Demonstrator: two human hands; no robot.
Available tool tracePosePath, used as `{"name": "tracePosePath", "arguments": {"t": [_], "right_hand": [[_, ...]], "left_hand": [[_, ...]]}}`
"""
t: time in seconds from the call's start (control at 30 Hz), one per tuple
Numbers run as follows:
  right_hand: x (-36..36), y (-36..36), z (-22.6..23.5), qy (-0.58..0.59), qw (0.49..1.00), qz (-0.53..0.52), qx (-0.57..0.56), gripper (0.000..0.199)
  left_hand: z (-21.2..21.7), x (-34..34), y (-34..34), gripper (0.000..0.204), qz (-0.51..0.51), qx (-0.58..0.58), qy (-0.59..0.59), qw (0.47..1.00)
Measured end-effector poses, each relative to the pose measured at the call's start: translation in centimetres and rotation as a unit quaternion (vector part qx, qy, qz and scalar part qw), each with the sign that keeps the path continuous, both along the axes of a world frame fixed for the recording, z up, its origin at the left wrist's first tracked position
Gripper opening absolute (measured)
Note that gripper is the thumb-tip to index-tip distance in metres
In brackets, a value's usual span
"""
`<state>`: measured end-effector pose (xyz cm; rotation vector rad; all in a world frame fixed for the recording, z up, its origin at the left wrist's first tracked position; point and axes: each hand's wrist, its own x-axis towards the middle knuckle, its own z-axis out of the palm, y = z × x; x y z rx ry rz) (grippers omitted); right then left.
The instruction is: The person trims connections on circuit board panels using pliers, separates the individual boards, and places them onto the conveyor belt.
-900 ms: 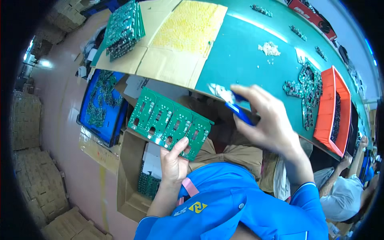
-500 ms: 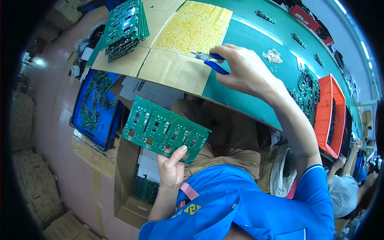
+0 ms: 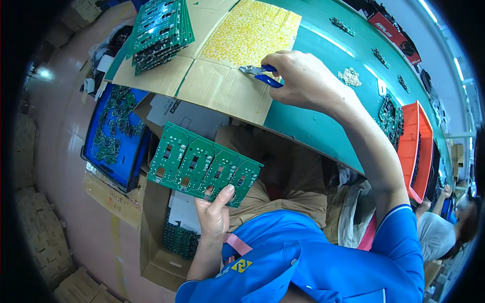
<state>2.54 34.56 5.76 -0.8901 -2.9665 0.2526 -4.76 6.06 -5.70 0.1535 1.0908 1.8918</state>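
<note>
My left hand (image 3: 214, 212) grips the lower right edge of a green circuit board panel (image 3: 202, 161), thumb on its face, above my lap. The panel is tilted and divided into several matching sections. Over the cardboard on the bench, my right hand (image 3: 303, 81) is closed around blue-handled side cutters (image 3: 268, 80). Their metal jaws point left, near the lower edge of a sheet covered in yellow specks (image 3: 247, 35). A stack of green circuit board panels (image 3: 160, 35) stands on the cardboard (image 3: 222, 88) at the far left.
A blue bin (image 3: 121, 156) of small boards sits left of the bench. Below my left hand is an open carton (image 3: 156, 262) holding more boards. On the green bench lie a pile of small pale pieces (image 3: 349, 77) and loose boards (image 3: 390, 118) beside an orange crate (image 3: 414, 151).
The side cutters' handles are squeezed closer together and my right hand has shifted slightly. The panel in my left hand has moved a little left. The view has turned slightly.
</note>
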Motion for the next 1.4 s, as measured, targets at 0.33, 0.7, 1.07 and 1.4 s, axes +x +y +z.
{"name": "tracePosePath", "arguments": {"t": [0.33,0.7,1.07,1.4], "right_hand": [[-0.3,-1.7,2.6,-0.060,0.998,-0.015,0.002,0.030],[9.3,-12.1,-0.3,0.176,0.970,0.031,-0.167,0.057],[10.7,-14.7,-4.2,0.161,0.976,0.072,-0.125,0.055],[10.7,-14.7,-4.8,0.146,0.980,0.066,-0.120,0.056]], "left_hand": [[0.3,0.3,-0.8,0.048,-0.010,0.009,0.016,1.000],[1.0,0.5,0.6,0.044,-0.025,0.022,0.050,0.998],[0.9,4.1,0.6,0.037,-0.033,0.012,0.084,0.996],[0.6,4.5,0.5,0.035,-0.041,0.024,0.136,0.990]]}}
